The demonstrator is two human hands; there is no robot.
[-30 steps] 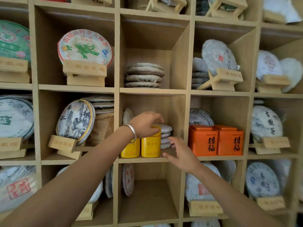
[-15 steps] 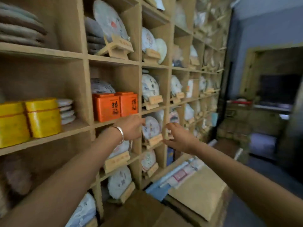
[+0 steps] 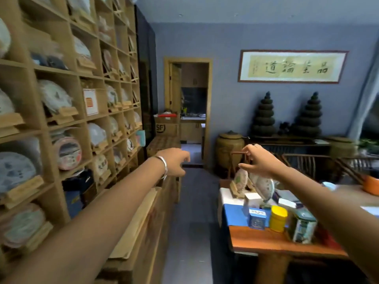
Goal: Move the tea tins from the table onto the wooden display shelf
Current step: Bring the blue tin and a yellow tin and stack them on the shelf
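The wooden display shelf (image 3: pixel 61 124) runs along the left, full of wrapped tea cakes on small stands. The table (image 3: pixel 272 240) stands at the lower right. On it stand a yellow tea tin (image 3: pixel 278 218), a blue tea tin (image 3: pixel 257 219) and a green-and-white tea tin (image 3: pixel 303 227), close together near the table's left end. My left hand (image 3: pixel 176 161) is held out mid-air beside the shelf, fingers loosely curled, holding nothing. My right hand (image 3: pixel 258 160) hovers above the table's far end, fingers apart and empty.
Cardboard boxes (image 3: pixel 139 226) line the floor under the shelf. A grey floor aisle (image 3: pixel 192 212) runs between shelf and table toward a doorway (image 3: pixel 191 111). Tea cakes on stands (image 3: pixel 241 181) and an orange bowl (image 3: pixel 371 186) also sit on the table. A clay jar (image 3: pixel 229 148) stands behind.
My view has swung right, from the shelf cubby with the yellow tins to the room and table. Both hands left the shelf and now hang empty in mid-air.
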